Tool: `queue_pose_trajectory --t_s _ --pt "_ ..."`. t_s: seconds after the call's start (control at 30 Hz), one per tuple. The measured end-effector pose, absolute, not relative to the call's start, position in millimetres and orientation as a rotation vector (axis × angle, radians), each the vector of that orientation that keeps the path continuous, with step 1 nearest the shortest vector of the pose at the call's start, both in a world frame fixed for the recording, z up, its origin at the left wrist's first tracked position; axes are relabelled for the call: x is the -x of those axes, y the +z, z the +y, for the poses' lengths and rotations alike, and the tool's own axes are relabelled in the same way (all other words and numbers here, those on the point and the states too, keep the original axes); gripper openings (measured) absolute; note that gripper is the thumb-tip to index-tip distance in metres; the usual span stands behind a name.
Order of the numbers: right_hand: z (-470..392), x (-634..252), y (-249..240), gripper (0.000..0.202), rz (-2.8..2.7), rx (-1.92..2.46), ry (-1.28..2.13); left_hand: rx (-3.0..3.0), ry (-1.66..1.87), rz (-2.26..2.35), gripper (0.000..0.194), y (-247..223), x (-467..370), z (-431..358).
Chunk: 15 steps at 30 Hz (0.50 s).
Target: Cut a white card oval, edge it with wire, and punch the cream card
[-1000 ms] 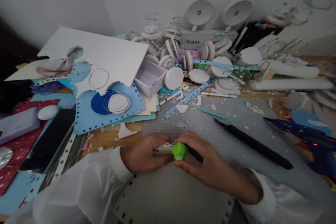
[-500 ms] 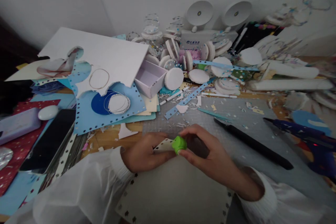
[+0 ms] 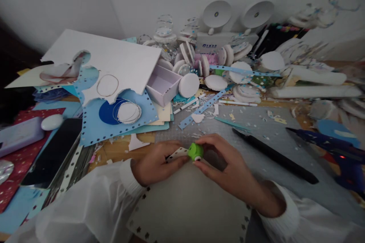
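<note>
A pale, off-white sheet of paper [image 3: 188, 205] is lying in front of the person, showing a plain middle and small, dark, flower-like holes running along its side edges. Its far corner is rising between the 2 hands, with more holes showing there. At this corner a small, rounded, bright green punch [image 3: 195, 151] is sitting, tilted, with a whitish part showing at its lower right.

The left hand [image 3: 158, 163] is pinching the paper just beside the punch, thumb on the near side. The right hand [image 3: 228, 165] is gripping the punch between thumb and fingertips.

The left fingers are mostly hiding behind the paper, and the right hand is covering part of the sheet's far edge. The bottom of the picture is cutting off the sheet's near edge. Dim light is making it hard to tell how far the paper is reaching into the punch.

Compared with 1.0 s ago, the punch is sitting higher in the view and turning its whitish part more to the right; the left hand is staying almost where it was.
</note>
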State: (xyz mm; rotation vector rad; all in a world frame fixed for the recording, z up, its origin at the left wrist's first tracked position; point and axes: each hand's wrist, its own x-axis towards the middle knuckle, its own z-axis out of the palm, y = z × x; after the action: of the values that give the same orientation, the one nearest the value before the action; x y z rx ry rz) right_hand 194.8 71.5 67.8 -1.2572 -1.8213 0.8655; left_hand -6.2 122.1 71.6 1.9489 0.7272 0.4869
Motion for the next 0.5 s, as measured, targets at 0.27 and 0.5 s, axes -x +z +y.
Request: queue_pose_trajectory --t_s 0.27,0.5 --pt "76.2 -196.6 62.9 0.032 -1.466 1.349 0.862 -1.939 0.475 0.732 0.023 72.7 7.7 122.3" --pt "77.1 -204.9 70.3 0.029 -1.514 1.287 1.138 -1.912 0.469 0.75 0.022 71.0 9.0 122.6"
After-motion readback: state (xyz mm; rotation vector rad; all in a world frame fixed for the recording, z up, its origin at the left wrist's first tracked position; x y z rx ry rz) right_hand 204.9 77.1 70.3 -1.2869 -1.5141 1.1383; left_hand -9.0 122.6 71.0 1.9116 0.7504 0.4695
